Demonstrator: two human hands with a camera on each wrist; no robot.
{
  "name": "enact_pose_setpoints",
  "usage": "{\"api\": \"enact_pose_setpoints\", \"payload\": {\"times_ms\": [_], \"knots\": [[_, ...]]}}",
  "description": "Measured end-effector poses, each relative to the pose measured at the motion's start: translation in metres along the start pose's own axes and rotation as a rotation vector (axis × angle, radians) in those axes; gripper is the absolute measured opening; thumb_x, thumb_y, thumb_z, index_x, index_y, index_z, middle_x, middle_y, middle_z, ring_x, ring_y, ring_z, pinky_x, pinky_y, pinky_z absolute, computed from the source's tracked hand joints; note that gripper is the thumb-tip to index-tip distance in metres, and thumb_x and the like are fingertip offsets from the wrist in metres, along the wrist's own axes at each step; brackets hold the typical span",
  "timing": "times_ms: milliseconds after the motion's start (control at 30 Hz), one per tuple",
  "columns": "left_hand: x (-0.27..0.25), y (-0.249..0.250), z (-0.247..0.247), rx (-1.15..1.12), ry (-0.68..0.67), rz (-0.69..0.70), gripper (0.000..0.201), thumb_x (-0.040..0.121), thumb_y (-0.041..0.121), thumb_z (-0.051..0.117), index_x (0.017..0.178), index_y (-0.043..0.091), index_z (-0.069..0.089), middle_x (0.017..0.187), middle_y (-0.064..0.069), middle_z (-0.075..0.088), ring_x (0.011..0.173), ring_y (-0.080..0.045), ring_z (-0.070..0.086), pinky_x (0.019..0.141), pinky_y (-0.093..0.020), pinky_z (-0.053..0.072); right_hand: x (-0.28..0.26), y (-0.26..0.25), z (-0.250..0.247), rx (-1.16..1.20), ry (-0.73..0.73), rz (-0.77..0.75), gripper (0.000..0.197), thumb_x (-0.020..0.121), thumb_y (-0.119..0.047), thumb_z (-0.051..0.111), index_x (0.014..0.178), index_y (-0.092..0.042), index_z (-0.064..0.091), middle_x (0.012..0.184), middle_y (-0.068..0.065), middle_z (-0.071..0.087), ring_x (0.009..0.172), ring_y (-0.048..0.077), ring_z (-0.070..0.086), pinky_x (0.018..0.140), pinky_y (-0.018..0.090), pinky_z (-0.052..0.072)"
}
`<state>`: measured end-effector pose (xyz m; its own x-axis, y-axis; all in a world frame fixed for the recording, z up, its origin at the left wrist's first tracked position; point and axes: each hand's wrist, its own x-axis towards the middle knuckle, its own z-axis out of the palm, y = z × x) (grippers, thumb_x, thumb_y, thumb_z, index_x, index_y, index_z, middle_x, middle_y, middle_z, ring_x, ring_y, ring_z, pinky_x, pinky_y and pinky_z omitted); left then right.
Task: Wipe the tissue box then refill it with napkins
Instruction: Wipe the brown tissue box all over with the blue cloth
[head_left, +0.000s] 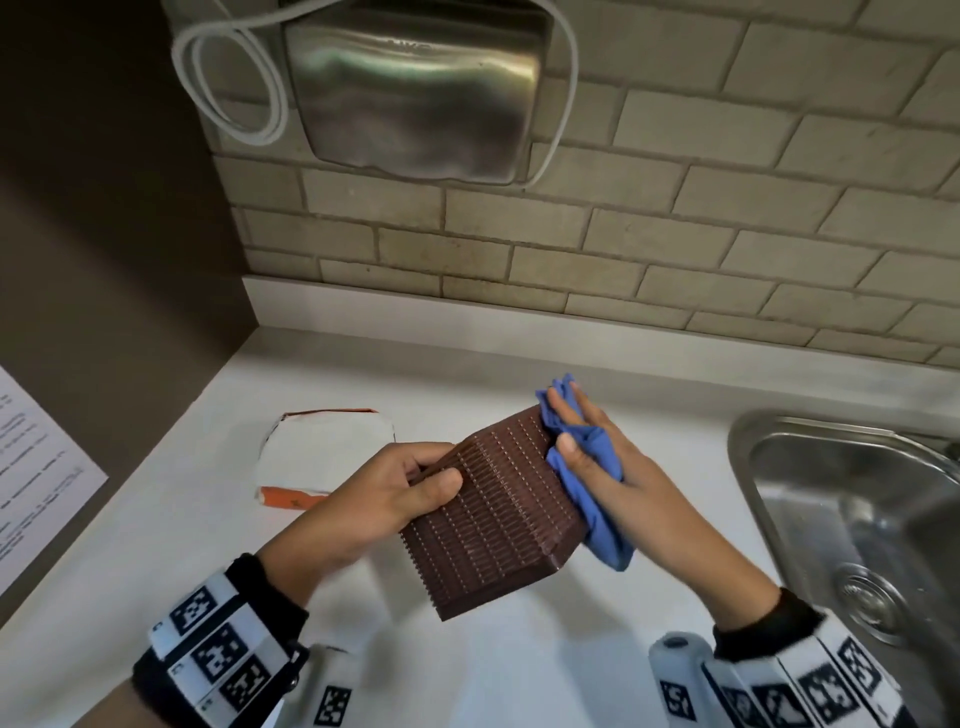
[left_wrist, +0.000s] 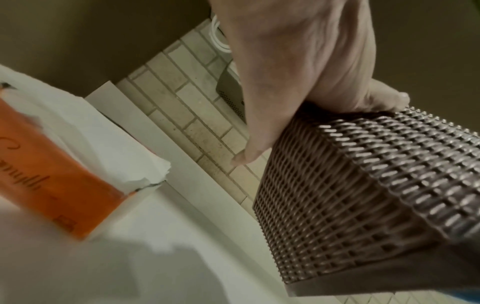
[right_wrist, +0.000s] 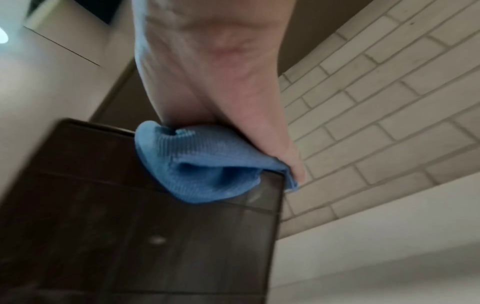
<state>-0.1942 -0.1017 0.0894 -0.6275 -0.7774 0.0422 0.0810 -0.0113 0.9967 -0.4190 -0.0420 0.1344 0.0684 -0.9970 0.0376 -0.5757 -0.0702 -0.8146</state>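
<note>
A brown woven tissue box (head_left: 498, 509) is held tilted above the white counter (head_left: 519, 670). My left hand (head_left: 415, 480) grips its left end, thumb on the upper face and fingers curled around the edge. The left wrist view shows that hand (left_wrist: 298, 72) on the box (left_wrist: 363, 195). My right hand (head_left: 576, 415) presses a blue cloth (head_left: 602, 530) against the box's right end. Its fingers lie straight over the cloth, and the thumb pinches a fold. In the right wrist view the cloth (right_wrist: 207, 164) is bunched under the palm (right_wrist: 207, 61) against the dark smooth face of the box (right_wrist: 130, 236).
An opened orange-and-white napkin pack (head_left: 322, 457) lies on the counter behind my left hand, also visible as the pack (left_wrist: 52, 164) in the left wrist view. A steel sink (head_left: 857, 493) is at the right. A metal hand dryer (head_left: 415, 88) hangs on the tiled wall, and a printed sheet (head_left: 36, 467) on the left wall.
</note>
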Motion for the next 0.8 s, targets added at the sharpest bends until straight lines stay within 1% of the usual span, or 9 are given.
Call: {"api": "enact_pose_setpoints", "payload": {"times_ms": [133,267,333,400,467,533,633,733,800], "knots": [[-0.002,0.000,-0.003,-0.051,0.062,-0.028,0.069,0.051,0.076,0.075,0.083,0.016,0.077,0.081,0.001,0.075,0.075,-0.007,0.069,0.068,-0.016,0.053,0.005,0.013,-0.020,0.332,0.002,0.155,0.034,0.091,-0.048,0.043,0.124,-0.047,0.054,0.136,-0.027,0.049,0.124,-0.002,0.049,0.109,0.028,0.036],[0.000,0.004,0.005,-0.380,0.222,-0.113,0.071,0.058,0.075,0.065,0.094,0.015,0.078,0.104,-0.008,0.077,0.091,-0.014,0.074,0.077,-0.024,0.060,0.008,0.017,-0.004,0.398,0.225,0.098,0.028,0.099,-0.029,0.037,0.110,-0.034,0.062,0.109,-0.016,0.059,0.102,-0.003,0.054,0.094,0.008,0.036],[0.004,0.004,0.010,-0.566,0.279,-0.206,0.069,0.071,0.066,0.048,0.113,0.016,0.072,0.121,-0.010,0.071,0.108,-0.020,0.069,0.090,-0.036,0.058,0.010,0.018,0.009,0.408,0.439,0.145,0.022,0.097,-0.039,0.040,0.080,-0.040,0.054,0.072,-0.021,0.047,0.070,0.003,0.047,0.076,0.011,0.038],[0.007,0.004,0.012,-0.661,0.295,-0.285,0.069,0.074,0.065,0.041,0.115,0.018,0.073,0.122,-0.009,0.071,0.115,-0.023,0.066,0.091,-0.039,0.056,0.010,0.018,0.017,0.510,0.380,0.189,0.025,0.094,-0.049,0.041,0.074,-0.037,0.050,0.058,-0.021,0.050,0.055,0.000,0.047,0.065,0.015,0.039],[0.009,0.000,0.011,-0.703,0.341,-0.321,0.071,0.075,0.066,0.043,0.121,0.018,0.069,0.125,-0.009,0.069,0.120,-0.025,0.063,0.091,-0.041,0.056,0.006,0.018,0.020,0.439,0.352,0.208,0.023,0.094,-0.047,0.038,0.109,-0.042,0.053,0.087,-0.027,0.062,0.072,-0.008,0.058,0.065,0.007,0.043],[0.010,-0.005,0.013,-0.727,0.376,-0.337,0.072,0.077,0.064,0.045,0.126,0.016,0.064,0.126,-0.010,0.068,0.119,-0.024,0.063,0.089,-0.042,0.056,0.001,0.017,0.028,0.322,0.394,0.173,0.054,0.089,-0.050,0.036,0.142,-0.042,0.027,0.123,-0.025,0.051,0.103,-0.007,0.052,0.078,0.002,0.040],[0.011,-0.014,0.017,-0.746,0.408,-0.341,0.069,0.078,0.060,0.047,0.126,0.015,0.063,0.122,-0.010,0.070,0.110,-0.020,0.068,0.088,-0.043,0.057,-0.002,0.019,0.045,0.144,0.419,0.130,0.068,0.086,-0.054,0.035,0.146,-0.042,0.009,0.151,-0.018,0.024,0.135,0.000,0.028,0.106,0.016,0.026],[0.010,-0.024,0.017,-0.729,0.365,-0.340,0.068,0.089,0.062,0.036,0.134,0.016,0.057,0.132,-0.012,0.064,0.124,-0.028,0.059,0.106,-0.051,0.044,-0.004,0.018,0.057,-0.094,0.420,0.093,0.070,0.087,-0.057,0.028,0.148,-0.036,0.002,0.159,-0.013,-0.001,0.145,0.001,0.002,0.113,0.018,0.015],[0.009,-0.028,0.016,-0.706,0.339,-0.341,0.067,0.093,0.063,0.025,0.131,0.020,0.059,0.131,-0.011,0.065,0.124,-0.033,0.058,0.101,-0.053,0.043,-0.004,0.015,0.062,-0.201,0.433,0.056,0.067,0.089,-0.061,0.023,0.146,-0.037,-0.001,0.159,-0.013,-0.005,0.146,0.005,-0.004,0.118,0.029,0.016]]}}
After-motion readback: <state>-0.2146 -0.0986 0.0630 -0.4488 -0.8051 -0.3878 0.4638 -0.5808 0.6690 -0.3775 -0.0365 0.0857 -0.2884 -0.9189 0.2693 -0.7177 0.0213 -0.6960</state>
